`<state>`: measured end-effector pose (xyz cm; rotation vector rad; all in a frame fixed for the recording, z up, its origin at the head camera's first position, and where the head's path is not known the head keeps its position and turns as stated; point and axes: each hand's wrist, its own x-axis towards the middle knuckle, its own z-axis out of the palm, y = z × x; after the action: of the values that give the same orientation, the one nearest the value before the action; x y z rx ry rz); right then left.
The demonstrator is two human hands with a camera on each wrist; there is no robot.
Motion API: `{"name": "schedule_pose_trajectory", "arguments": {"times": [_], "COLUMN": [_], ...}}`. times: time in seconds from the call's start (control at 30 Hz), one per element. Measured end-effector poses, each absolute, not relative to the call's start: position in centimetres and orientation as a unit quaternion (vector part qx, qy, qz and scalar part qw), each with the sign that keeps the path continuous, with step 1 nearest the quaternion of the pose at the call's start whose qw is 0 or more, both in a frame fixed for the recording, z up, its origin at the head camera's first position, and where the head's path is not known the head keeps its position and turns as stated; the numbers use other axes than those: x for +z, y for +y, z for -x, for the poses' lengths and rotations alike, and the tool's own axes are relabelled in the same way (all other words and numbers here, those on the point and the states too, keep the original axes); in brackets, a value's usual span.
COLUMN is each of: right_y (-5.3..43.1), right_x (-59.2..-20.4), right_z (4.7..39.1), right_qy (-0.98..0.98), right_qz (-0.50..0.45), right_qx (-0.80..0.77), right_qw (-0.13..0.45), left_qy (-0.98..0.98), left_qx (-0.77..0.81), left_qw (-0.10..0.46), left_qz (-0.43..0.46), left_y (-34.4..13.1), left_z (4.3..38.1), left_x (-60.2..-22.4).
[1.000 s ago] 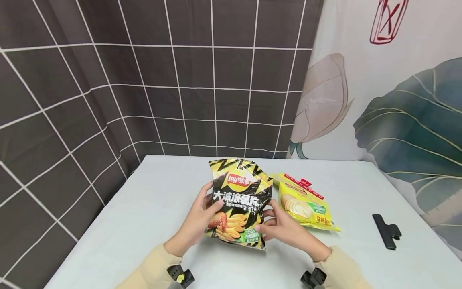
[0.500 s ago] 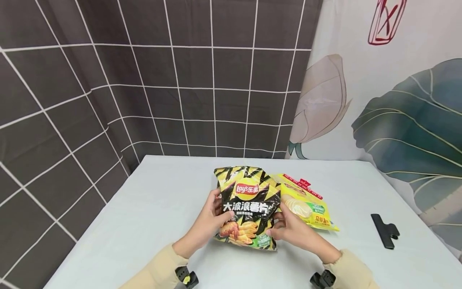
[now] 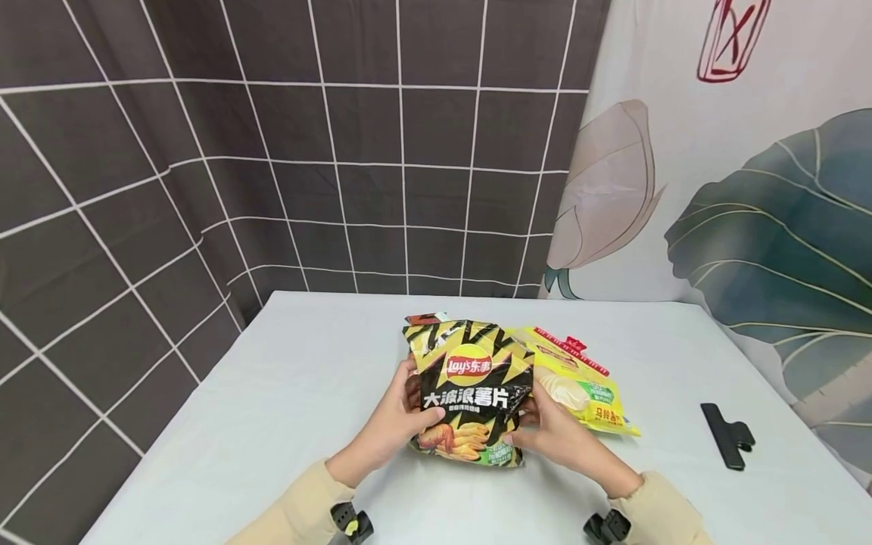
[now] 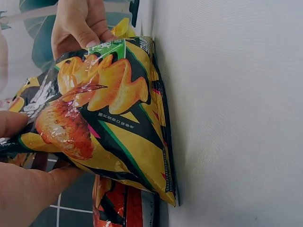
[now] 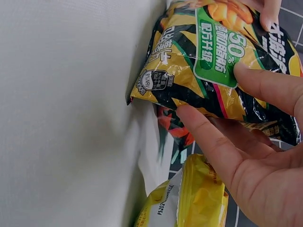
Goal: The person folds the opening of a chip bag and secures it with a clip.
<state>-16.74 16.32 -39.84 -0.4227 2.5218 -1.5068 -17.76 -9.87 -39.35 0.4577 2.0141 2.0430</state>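
A black and yellow bag of potato chips (image 3: 470,397) stands near the middle of the table, leaning back towards the far side. My left hand (image 3: 388,428) grips its left edge, the thumb on the printed front and the fingers behind. On the opposite edge my right hand (image 3: 562,435) holds it the same way, thumb on the green label (image 5: 220,49). In the left wrist view, the bag's lower edge is at the tabletop. Behind it a reddish packet (image 3: 425,319) shows only a corner; the left wrist view shows more of this red packet (image 4: 124,205).
To the right lies a yellow chip bag (image 3: 579,382) with a red clip strip (image 3: 572,352) along its top. A black bag clip (image 3: 729,437) rests at the right of the white table (image 3: 306,363). Dark gridded cloth (image 3: 368,189) hangs behind.
Both hands have carried the black and yellow bag to the right and slightly lower in the head view. A corner of the reddish packet has come into sight behind its top.
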Motion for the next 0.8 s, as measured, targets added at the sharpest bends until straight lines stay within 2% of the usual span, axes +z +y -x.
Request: {"name": "schedule_pose_trajectory", "arguments": {"times": [0.2,0.8], "right_y": [16.3,16.55], "right_x": [-39.8,-40.0], "right_z": [16.65,16.27], "right_qy": [0.861,0.861], "right_qz": [0.139,0.165], "right_qx": [-0.485,-0.475], "right_qw": [0.068,0.076], "left_qy": [0.687,0.735], "left_qx": [0.697,0.658], "left_qw": [0.118,0.093], "left_qz": [-0.167,-0.133], "left_y": [-9.97,-10.41], "left_z": [17.59,18.03], "left_x": [-39.33,-39.95]}}
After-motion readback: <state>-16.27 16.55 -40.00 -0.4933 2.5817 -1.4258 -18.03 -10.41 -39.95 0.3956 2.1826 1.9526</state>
